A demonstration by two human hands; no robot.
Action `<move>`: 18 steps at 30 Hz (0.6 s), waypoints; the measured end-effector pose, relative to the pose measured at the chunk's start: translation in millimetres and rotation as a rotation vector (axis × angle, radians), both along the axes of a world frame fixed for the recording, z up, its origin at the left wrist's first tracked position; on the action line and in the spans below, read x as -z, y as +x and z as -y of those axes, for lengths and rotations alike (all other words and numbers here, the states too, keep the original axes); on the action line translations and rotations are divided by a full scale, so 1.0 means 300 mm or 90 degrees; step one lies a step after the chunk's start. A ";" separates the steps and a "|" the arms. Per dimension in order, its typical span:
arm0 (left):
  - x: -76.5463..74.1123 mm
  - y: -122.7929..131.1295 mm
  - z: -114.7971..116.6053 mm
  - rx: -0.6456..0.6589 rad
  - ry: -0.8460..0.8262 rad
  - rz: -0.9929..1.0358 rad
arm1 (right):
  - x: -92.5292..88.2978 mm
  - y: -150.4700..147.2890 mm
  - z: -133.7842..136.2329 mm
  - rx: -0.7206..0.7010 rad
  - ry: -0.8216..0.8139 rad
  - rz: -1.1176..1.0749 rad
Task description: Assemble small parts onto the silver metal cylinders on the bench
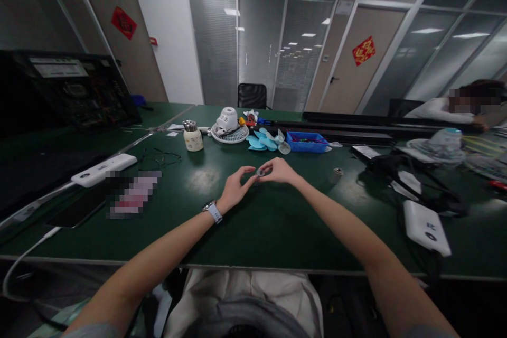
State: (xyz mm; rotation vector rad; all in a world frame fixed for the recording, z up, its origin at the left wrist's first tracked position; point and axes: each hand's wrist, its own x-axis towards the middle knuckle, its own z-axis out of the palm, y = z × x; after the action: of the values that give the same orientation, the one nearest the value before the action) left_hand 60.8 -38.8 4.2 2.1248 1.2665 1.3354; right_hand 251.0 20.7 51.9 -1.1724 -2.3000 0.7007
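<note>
Piece, small, round and greyish, sits between the two hands, held just above the green table, beyond its near edge and near the middle. Right hand seems to pinch it, thumb and index closed on its side. Left hand has thumb and index curved toward it with a gap showing between them; the thumb tip is at or just beside it, and I cannot tell whether it presses. What it is made of is too small to tell

By my guess it is light and stiff, hard plastic or metal, and its small rounded rim could slip or roll away if squeezed off centre. Fingertips on opposite sides of the rim look the best hold, with gentle pressure in case any part is thin. Well apart to the right stands a metal cylinder; past the hands lie blue blades and a tub
</note>
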 end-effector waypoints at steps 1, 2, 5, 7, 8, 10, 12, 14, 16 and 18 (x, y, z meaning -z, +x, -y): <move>-0.005 0.003 0.006 0.011 -0.003 0.007 | 0.021 -0.024 -0.003 -0.011 -0.009 -0.023; -0.008 0.001 0.007 0.017 -0.007 0.013 | 0.043 -0.042 -0.008 -0.014 -0.018 -0.048; -0.010 -0.017 -0.006 0.002 -0.025 0.020 | 0.110 -0.071 -0.022 0.002 -0.069 -0.143; -0.010 -0.026 -0.021 -0.018 -0.032 0.024 | 0.151 -0.083 -0.020 0.008 -0.131 -0.234; -0.012 -0.026 -0.027 -0.022 -0.035 0.027 | 0.170 -0.089 -0.014 0.013 -0.158 -0.283; -0.018 -0.017 -0.036 -0.020 -0.038 0.035 | 0.202 -0.103 0.003 0.030 -0.189 -0.368; -0.031 0.001 -0.041 -0.019 -0.040 0.046 | 0.223 -0.117 0.024 0.055 -0.183 -0.423; -0.047 0.016 -0.047 -0.036 -0.040 0.071 | 0.232 -0.129 0.044 0.072 -0.166 -0.449; -0.059 0.016 -0.058 -0.061 -0.030 0.108 | 0.233 -0.135 0.060 0.081 -0.153 -0.455; -0.060 -0.009 -0.073 -0.076 -0.013 0.136 | 0.231 -0.135 0.070 0.088 -0.138 -0.450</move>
State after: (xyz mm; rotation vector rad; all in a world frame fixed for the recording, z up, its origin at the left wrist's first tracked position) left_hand 58.2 -17.0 22.0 1.8589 1.3285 1.5453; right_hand 210.4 -0.4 -17.4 -0.9517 -1.5702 1.1180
